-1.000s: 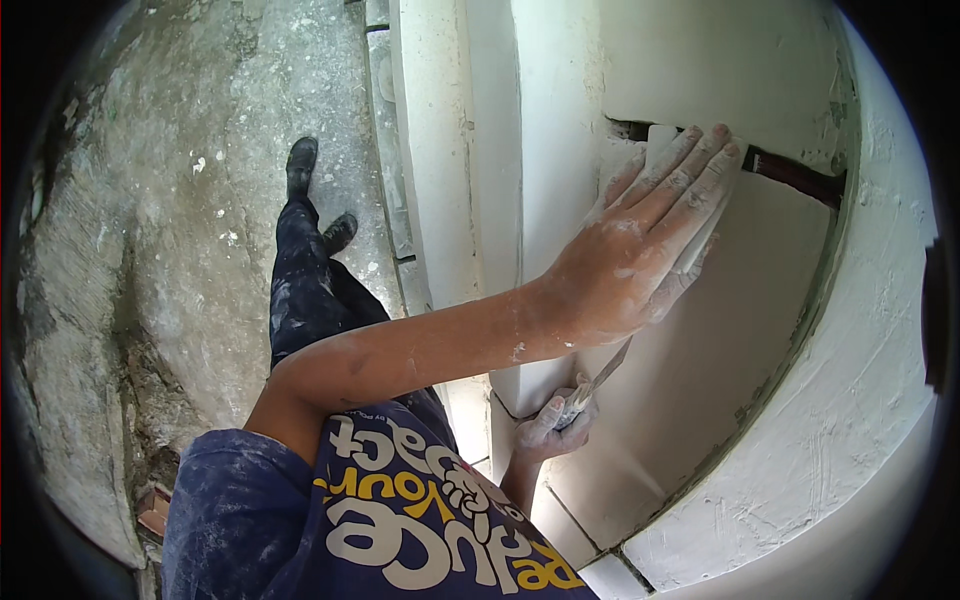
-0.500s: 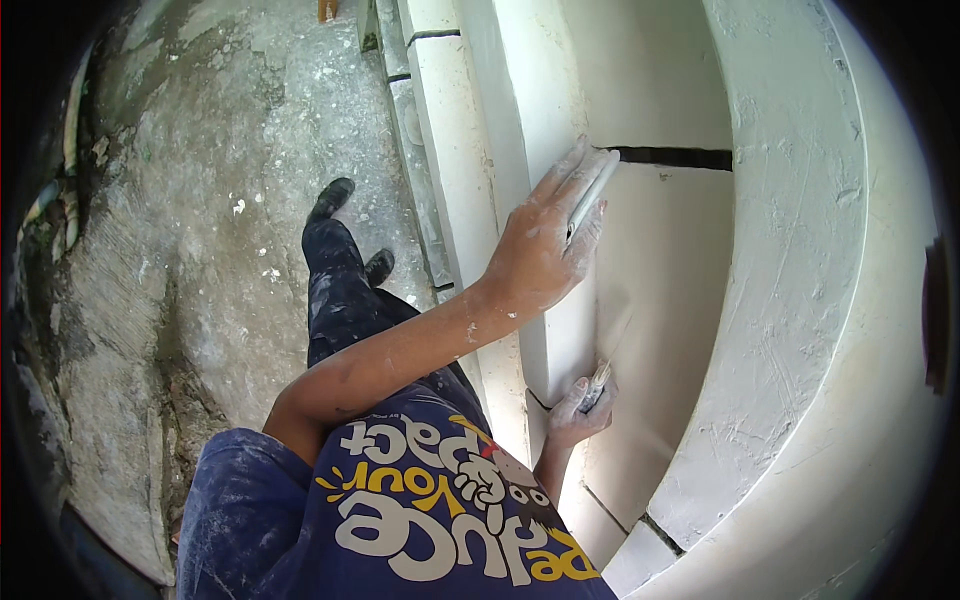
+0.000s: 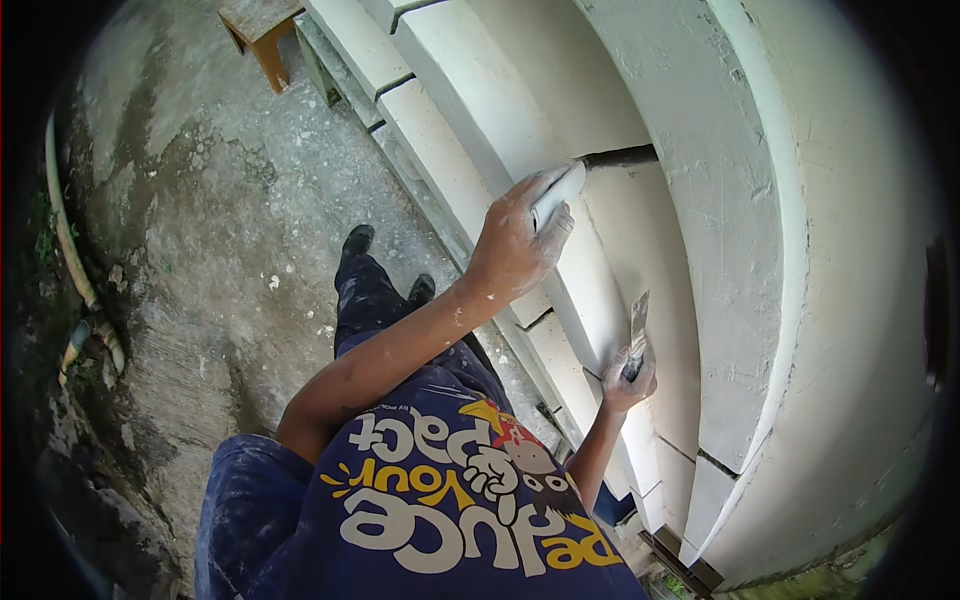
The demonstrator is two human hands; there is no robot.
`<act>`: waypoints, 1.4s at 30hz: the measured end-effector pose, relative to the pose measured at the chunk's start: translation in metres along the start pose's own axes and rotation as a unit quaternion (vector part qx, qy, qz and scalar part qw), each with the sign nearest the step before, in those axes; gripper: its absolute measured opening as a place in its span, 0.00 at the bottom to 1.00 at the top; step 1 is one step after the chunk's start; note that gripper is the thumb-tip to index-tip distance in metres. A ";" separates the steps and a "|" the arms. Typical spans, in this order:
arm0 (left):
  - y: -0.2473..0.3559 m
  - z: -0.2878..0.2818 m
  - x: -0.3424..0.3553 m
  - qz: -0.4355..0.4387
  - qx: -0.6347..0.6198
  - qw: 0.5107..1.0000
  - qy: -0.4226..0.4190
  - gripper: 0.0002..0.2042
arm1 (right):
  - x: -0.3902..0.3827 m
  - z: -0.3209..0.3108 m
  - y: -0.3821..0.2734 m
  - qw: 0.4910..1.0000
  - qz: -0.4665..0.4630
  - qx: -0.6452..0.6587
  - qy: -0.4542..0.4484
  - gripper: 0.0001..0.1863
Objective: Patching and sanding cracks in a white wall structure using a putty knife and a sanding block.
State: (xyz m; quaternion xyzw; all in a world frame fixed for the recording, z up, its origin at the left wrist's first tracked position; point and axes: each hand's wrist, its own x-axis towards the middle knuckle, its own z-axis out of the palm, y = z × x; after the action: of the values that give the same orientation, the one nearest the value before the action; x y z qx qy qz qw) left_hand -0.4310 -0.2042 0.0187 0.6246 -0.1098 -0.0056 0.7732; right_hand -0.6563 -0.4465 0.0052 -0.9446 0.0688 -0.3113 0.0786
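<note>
My left hand [image 3: 515,245], dusted white, is closed round a flat, pale piece [image 3: 560,195] with a rounded end; its exact kind is unclear. Its tip lies by a dark groove [image 3: 620,156] that crosses a white recessed panel [image 3: 655,230]. Lower down, my right hand [image 3: 630,382] grips a putty knife [image 3: 640,318], its smeared blade pointing up beside the panel. Fingers hide most of the knife's handle. White stepped ledges [image 3: 455,80] run along the panel's left side, and a rough white band [image 3: 715,220] curves along its right.
A brown bench [image 3: 262,38] stands at the far left end of the ledges. The concrete floor [image 3: 230,230] is spattered with white. Pipes [image 3: 75,250] run along the left edge. A smooth pale surface [image 3: 860,250] bulges at the right.
The view has turned, bringing the bench further into sight. My right hand has moved up and right, and the putty knife's blade now shows plainly. My left hand still holds the pale piece near the groove.
</note>
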 end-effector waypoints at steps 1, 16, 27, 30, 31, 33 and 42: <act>0.004 -0.006 0.004 -0.005 0.017 1.000 -0.023 0.19 | -0.002 0.002 -0.005 1.000 -0.006 -0.009 0.024 0.20; 0.003 -0.045 0.008 -0.102 0.125 0.870 -0.467 0.19 | -0.025 0.061 -0.199 0.946 0.278 0.077 0.146 0.20; 0.003 -0.018 0.006 -0.256 -0.044 0.724 -0.638 0.25 | -0.025 0.032 -0.202 0.709 0.553 0.408 0.158 0.19; 0.002 -0.010 -0.009 -0.256 -0.026 0.731 -0.632 0.24 | -0.032 0.043 -0.193 0.862 0.382 0.258 0.211 0.20; -0.004 -0.011 -0.014 -0.292 -0.012 0.733 -0.614 0.22 | -0.021 0.027 -0.203 0.851 0.401 0.296 0.164 0.22; -0.011 -0.006 -0.027 -0.324 0.013 0.726 -0.607 0.20 | -0.024 0.021 -0.205 0.864 0.378 0.287 0.166 0.25; -0.052 -0.005 -0.057 -0.409 -0.182 0.766 -0.461 0.14 | -0.052 0.011 -0.191 0.870 0.383 0.288 0.115 0.33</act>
State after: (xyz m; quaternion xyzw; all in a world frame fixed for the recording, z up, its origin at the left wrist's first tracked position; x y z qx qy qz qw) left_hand -0.4789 -0.2028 -0.0413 0.3806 -0.1843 -0.6283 0.6531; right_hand -0.6755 -0.2490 0.0034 -0.7372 0.3412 -0.3693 0.4513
